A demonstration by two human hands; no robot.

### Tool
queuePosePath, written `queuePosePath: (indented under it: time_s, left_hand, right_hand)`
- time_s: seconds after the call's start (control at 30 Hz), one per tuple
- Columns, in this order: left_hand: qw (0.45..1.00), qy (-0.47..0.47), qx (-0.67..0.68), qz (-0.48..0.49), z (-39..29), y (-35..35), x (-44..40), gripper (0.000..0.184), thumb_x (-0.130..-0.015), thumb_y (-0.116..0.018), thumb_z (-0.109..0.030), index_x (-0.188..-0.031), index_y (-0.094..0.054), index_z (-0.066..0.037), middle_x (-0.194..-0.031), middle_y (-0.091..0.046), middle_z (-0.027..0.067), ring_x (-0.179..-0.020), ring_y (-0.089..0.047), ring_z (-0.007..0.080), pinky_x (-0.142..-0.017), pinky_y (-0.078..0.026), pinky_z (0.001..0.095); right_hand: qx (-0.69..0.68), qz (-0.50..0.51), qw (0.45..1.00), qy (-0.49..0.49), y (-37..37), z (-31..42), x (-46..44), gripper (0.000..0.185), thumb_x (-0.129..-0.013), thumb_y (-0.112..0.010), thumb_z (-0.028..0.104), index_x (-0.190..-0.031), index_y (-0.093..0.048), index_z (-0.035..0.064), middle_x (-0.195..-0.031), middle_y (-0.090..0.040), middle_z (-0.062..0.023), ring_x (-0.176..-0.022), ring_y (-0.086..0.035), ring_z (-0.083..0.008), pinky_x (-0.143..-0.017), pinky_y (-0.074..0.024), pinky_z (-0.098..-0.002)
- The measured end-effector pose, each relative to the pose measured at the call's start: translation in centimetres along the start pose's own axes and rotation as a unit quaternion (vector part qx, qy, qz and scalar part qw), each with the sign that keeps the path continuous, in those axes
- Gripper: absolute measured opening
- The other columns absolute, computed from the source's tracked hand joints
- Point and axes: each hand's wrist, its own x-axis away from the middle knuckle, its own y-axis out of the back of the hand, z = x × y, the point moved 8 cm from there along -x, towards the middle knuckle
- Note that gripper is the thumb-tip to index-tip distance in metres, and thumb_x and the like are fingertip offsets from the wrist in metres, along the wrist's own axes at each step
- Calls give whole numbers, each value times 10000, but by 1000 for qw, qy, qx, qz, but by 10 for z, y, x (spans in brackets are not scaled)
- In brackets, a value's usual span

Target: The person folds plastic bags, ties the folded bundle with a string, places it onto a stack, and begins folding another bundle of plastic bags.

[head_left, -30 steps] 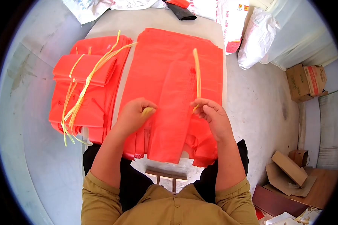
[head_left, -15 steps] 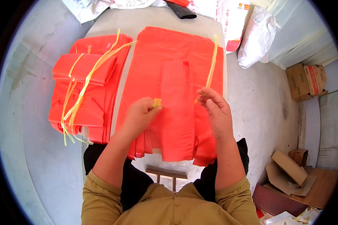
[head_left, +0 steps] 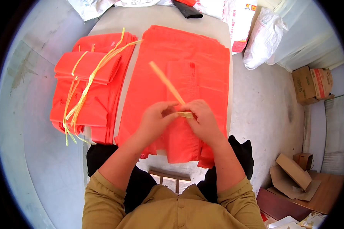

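- Strip [head_left: 166,81] of yellow now slants far and left from the right hand [head_left: 205,120]; 0.5 s ago I had its free end pointing far and a little right, over the right side of the stack.
- My 2 hands have come together over the folded red bundle [head_left: 181,144]; in the earlier frame they stood apart, 1 on either side of it.
- I have the left hand [head_left: 156,119] narrow, thumb and fingers pinched at a short yellow end [head_left: 185,114]; the right hand grips the long strip and closes at that same end. I cannot tell how the yellow parts cross beneath the fingers.
- The bundle lies on the wide red stack [head_left: 160,47], right of its middle. Its long axis runs near to far, the near end jutting slightly past the near edge of the table [head_left: 118,21].
- On the right, the stack reaches almost to the table's edge, with floor [head_left: 263,114] beyond. Far off, I see pale tabletop before the white sacks [head_left: 237,26]; left, a narrow tabletop gap separates the stack from the red pile [head_left: 80,108].
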Motion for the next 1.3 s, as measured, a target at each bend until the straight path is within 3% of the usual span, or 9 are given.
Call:
queuePosePath:
  time_s: [0.2,0.37,0.5,0.6,0.8,0.9,1.0,1.1,1.3]
  left_hand:
    - [992,56,110,23,14,-6,-5,298,-964,-747,-83,-1247,-717,4,-1053,-753,47,-992,-693,126,-900,-554,302]
    - [983,51,173,22,20,-8,-6,187,-970,-735,-77,-1143,-741,-8,-1060,-756,48,-1000,-693,128,-908,-545,299]
    - [992,47,117,18,14,-6,-7,137,-968,-742,-84,-1078,-749,-5,-1047,-758,52,-984,-698,130,-889,-547,300]
    - [998,20,58,0,4,-6,-1,120,-959,-750,-89,-1048,-749,-8,-1005,-757,64,-952,-702,139,-855,-552,304]
    - [999,2,-18,-32,1,-1,-1,123,-984,-747,-123,-1016,-709,-10,-904,-701,21,-838,-629,87,-754,-513,275]
    - [998,45,-10,-39,-4,3,-2,155,-988,-737,-161,-995,-702,-9,-869,-678,-4,-810,-600,74,-721,-489,268]
    - [998,57,10,-29,4,1,-3,157,-988,-729,-166,-986,-702,-11,-862,-674,-16,-808,-592,64,-712,-481,261]
    - [999,34,8,-18,5,-2,-4,119,-984,-727,-129,-981,-700,-13,-869,-677,-17,-809,-590,64,-718,-485,259]
    - [999,-25,-30,-25,-1,-3,0,109,-989,-742,-109,-988,-696,-10,-890,-683,10,-835,-598,85,-744,-499,269]
  right_hand:
    - [35,14,998,49,-14,0,2,170,-911,-719,84,-1079,-713,59,-1050,-712,-100,-1068,-627,-335,-986,-473,-466]
    - [16,0,1000,4,-14,-1,2,128,-952,-720,140,-1050,-725,57,-1034,-729,-106,-1023,-638,-341,-979,-472,-459]
    - [50,4,998,-27,-10,-1,1,114,-973,-709,150,-1031,-735,56,-997,-735,-110,-976,-642,-325,-939,-491,-441]
    - [4,-23,998,-55,-10,-5,2,185,-984,-691,225,-971,-749,50,-883,-710,-151,-909,-637,-370,-816,-478,-488]
    - [-151,-94,975,-131,-17,-28,8,304,-927,-747,154,-1188,-659,24,-976,-712,-157,-957,-643,-379,-932,-506,-472]
    - [-74,-122,988,-59,-6,-12,9,465,-876,-773,115,-1299,-600,30,-1024,-692,-140,-996,-639,-379,-1001,-495,-480]
    - [165,-57,983,65,-12,2,4,420,-856,-753,80,-1263,-651,56,-1019,-661,-114,-999,-629,-345,-984,-493,-474]
    - [227,-82,960,144,-15,16,4,352,-841,-726,45,-1192,-700,67,-985,-638,-96,-975,-617,-307,-950,-496,-453]
    - [221,-99,965,102,-12,18,3,183,-830,-694,30,-1007,-739,50,-967,-641,-75,-922,-597,-304,-873,-488,-441]
